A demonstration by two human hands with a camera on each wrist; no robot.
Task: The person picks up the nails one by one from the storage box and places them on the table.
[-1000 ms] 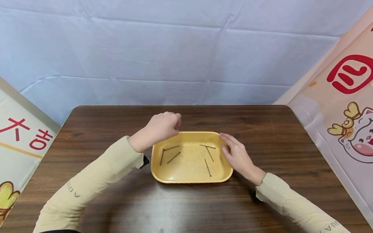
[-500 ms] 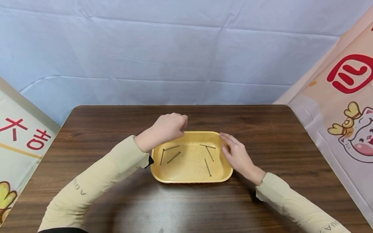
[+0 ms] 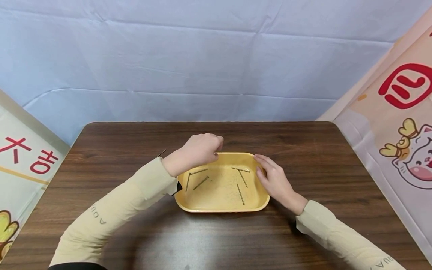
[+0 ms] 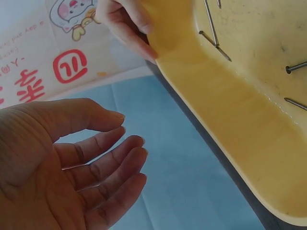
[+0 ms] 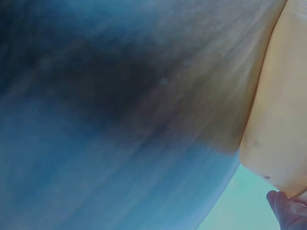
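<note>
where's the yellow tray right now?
In the head view, the yellow tray sits near the middle of the brown table, with the right hand at its right rim and the left hand hiding the left part of its far rim.

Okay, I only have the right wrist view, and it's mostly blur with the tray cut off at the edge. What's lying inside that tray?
Observer: The head view shows six nails on the floor of the yellow tray, three toward each end.
Operator: Is one of them in the left hand?
Observer: The left wrist view looks at its palm, and no nail shows there or between the fingers.
Operator: Anything else on the table, outside the tray?
Observer: In the head view a thin dark thing shows just beyond the left sleeve; too little of it to say what it is.
</note>
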